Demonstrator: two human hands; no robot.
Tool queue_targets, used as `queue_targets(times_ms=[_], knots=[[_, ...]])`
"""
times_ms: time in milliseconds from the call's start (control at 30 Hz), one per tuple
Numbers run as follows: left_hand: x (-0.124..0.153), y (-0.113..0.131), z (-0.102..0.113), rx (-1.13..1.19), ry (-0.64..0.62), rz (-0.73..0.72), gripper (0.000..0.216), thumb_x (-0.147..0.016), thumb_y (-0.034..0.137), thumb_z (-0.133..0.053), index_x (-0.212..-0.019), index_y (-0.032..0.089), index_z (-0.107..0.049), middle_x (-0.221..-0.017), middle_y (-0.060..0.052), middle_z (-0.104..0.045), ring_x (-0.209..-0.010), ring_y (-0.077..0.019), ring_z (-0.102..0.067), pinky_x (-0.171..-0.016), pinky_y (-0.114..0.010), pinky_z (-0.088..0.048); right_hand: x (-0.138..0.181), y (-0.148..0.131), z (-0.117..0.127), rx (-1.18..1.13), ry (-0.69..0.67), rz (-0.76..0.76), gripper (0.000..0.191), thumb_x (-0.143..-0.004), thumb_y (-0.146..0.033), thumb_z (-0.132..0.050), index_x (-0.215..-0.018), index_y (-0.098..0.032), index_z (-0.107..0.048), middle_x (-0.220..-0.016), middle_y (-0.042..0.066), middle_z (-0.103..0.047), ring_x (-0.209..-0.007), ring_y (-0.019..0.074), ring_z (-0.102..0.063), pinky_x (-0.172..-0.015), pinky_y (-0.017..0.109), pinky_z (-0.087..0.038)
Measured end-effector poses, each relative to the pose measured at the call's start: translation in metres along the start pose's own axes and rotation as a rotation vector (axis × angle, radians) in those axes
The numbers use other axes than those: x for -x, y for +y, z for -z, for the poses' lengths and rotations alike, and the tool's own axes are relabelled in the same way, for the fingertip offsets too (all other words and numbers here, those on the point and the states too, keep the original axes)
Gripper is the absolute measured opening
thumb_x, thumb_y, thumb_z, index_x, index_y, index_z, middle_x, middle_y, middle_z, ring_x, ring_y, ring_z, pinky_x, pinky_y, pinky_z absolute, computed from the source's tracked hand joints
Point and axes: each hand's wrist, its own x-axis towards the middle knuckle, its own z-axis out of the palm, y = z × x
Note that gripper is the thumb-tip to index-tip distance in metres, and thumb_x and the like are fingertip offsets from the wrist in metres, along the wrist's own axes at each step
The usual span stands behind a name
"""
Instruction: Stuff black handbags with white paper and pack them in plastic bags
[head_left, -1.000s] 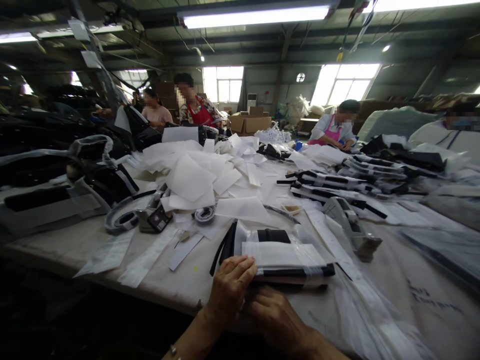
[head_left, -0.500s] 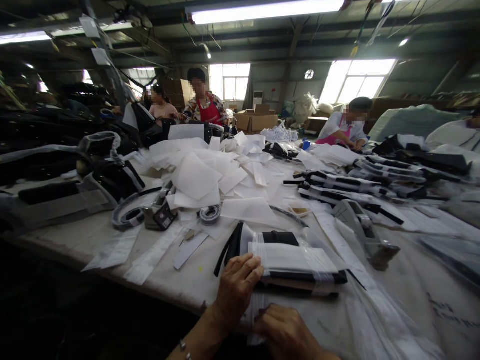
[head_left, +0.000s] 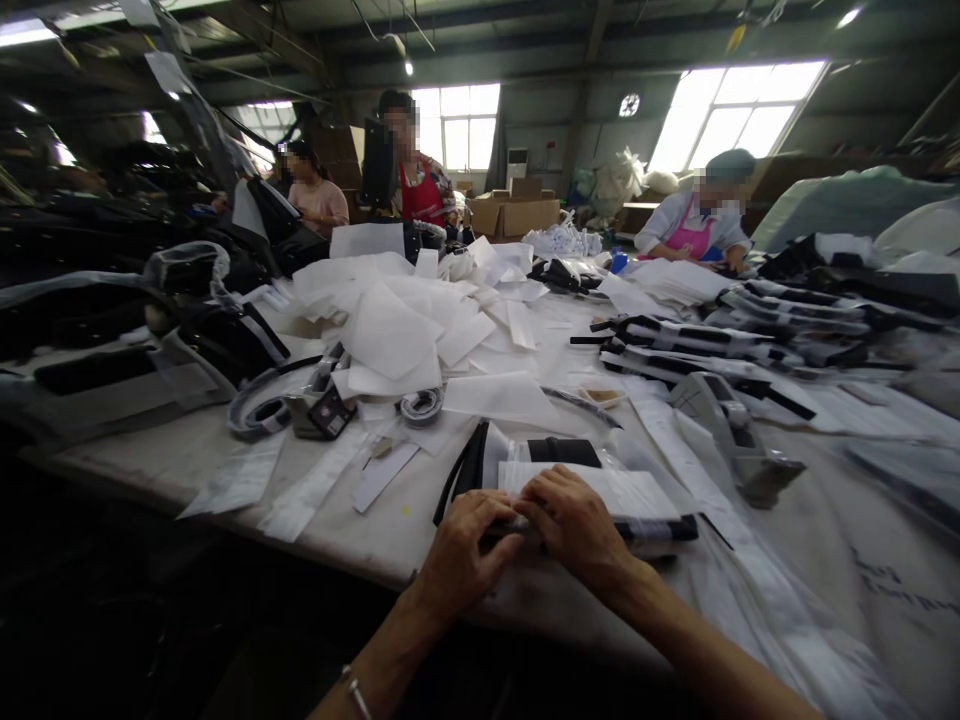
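Observation:
In front of me on the table lies a flat black bundle (head_left: 656, 530), wrapped with a white sheet (head_left: 622, 488) and clear plastic. Its left end shows loose black straps (head_left: 466, 470). My left hand (head_left: 474, 540) grips the near left edge, fingers bent over the top and thumb in front. Beside it, my right hand (head_left: 571, 515) is closed over the near edge, its fingertips pressing on the wrapping close to the left fingers. Both hands hide that part of the bundle, and exactly what the fingertips pinch cannot be made out.
Loose white sheets (head_left: 390, 335) are heaped behind the bundle. Tape dispensers stand left (head_left: 322, 405) and right (head_left: 739, 440). A coiled strap (head_left: 420, 406) lies between. More wrapped black pieces (head_left: 690, 340) are stacked at right. Several co-workers, one in a pink apron (head_left: 690, 235), are across the table.
My right hand has risen from below the bundle's near edge onto its top. My left hand has shifted slightly, its thumb now apart in front. The view has tilted down a little.

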Motion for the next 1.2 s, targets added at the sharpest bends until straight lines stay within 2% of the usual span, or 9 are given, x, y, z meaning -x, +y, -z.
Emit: queue_targets(times_ms=[67,167,400,467,567,667,967,1133,1200], knots=[[-0.004,0.003,-0.003,-0.035,0.044,0.069,0.004,-0.089,0.018,-0.06,-0.092,0.021,-0.063,-0.099,-0.005,-0.07,-0.097,-0.0211,-0.065,-0.089,-0.037,-0.052,-0.004,0.001,0.001,0.024,-0.071,-0.051,0.017,-0.091,-0.018,-0.064,-0.074,-0.02,-0.064,-0.079,0.002,-0.065,-0.08,0.0189,-0.057,-0.076,0.031,-0.042],[-0.01,0.005,-0.011,-0.125,0.127,0.108,0.014,-0.092,0.017,-0.05,-0.08,0.02,-0.057,-0.083,-0.003,-0.066,-0.083,-0.0182,-0.064,-0.079,-0.033,-0.052,-0.011,0.002,0.005,0.034,-0.169,-0.108,0.012,-0.089,-0.02,-0.065,-0.077,-0.021,-0.067,-0.082,0.001,-0.066,-0.084,0.0183,-0.06,-0.076,0.029,-0.042],[-0.015,0.003,-0.014,-0.267,0.183,0.011,0.016,-0.092,0.015,-0.047,-0.079,0.02,-0.054,-0.075,-0.001,-0.059,-0.072,-0.0156,-0.06,-0.067,-0.027,-0.051,-0.028,0.003,0.013,-0.021,-0.301,-0.253,0.009,-0.085,-0.025,-0.066,-0.079,-0.025,-0.073,-0.086,-0.001,-0.069,-0.081,0.016,-0.064,-0.069,0.027,-0.04],[-0.013,0.008,-0.013,-0.309,0.204,-0.087,0.016,-0.095,0.014,-0.047,-0.083,0.02,-0.055,-0.081,-0.003,-0.062,-0.076,-0.0161,-0.061,-0.071,-0.028,-0.052,-0.031,0.003,0.014,-0.038,-0.315,-0.269,0.007,-0.083,-0.025,-0.068,-0.078,-0.025,-0.073,-0.086,-0.001,-0.07,-0.082,0.0164,-0.064,-0.068,0.027,-0.04],[-0.008,0.018,-0.013,-0.382,0.224,-0.279,0.015,-0.094,0.008,-0.049,-0.093,0.018,-0.06,-0.095,-0.006,-0.067,-0.091,-0.0189,-0.064,-0.087,-0.034,-0.052,-0.033,0.003,0.014,-0.061,-0.331,-0.282,0.007,-0.082,-0.025,-0.068,-0.077,-0.025,-0.072,-0.083,-0.001,-0.071,-0.08,0.0168,-0.064,-0.067,0.027,-0.038],[-0.001,0.024,-0.018,-0.487,0.223,-0.376,0.018,-0.094,0.008,-0.05,-0.105,0.016,-0.062,-0.097,-0.007,-0.07,-0.095,-0.0209,-0.065,-0.092,-0.037,-0.051,-0.035,0.004,0.013,-0.061,-0.356,-0.298,0.004,-0.079,-0.023,-0.069,-0.075,-0.024,-0.071,-0.079,-0.001,-0.072,-0.078,0.0171,-0.064,-0.065,0.027,-0.037],[0.011,0.022,-0.03,-0.677,0.199,-0.285,0.027,-0.099,0.018,-0.046,-0.12,0.014,-0.062,-0.113,-0.009,-0.071,-0.108,-0.0245,-0.065,-0.098,-0.043,-0.049,-0.048,0.002,0.017,0.053,-0.382,-0.32,0.009,-0.075,-0.028,-0.072,-0.081,-0.023,-0.069,-0.083,0.001,-0.073,-0.078,0.0191,-0.064,-0.059,0.027,-0.03],[0.012,0.022,-0.03,-0.697,0.192,-0.236,0.029,-0.1,0.023,-0.046,-0.125,0.017,-0.06,-0.117,-0.009,-0.071,-0.11,-0.0255,-0.065,-0.099,-0.047,-0.046,-0.053,0.001,0.014,0.088,-0.36,-0.362,0.012,-0.072,-0.029,-0.073,-0.082,-0.023,-0.07,-0.082,0.002,-0.071,-0.078,0.0202,-0.064,-0.062,0.028,-0.036],[0.012,0.022,-0.029,-0.683,0.167,-0.215,0.028,-0.099,0.024,-0.048,-0.124,0.018,-0.06,-0.116,-0.008,-0.071,-0.109,-0.0256,-0.065,-0.099,-0.047,-0.045,-0.052,0.004,0.018,-0.022,-0.31,-0.347,0.012,-0.073,-0.028,-0.072,-0.083,-0.022,-0.07,-0.081,0.001,-0.071,-0.077,0.0186,-0.063,-0.065,0.028,-0.04]])
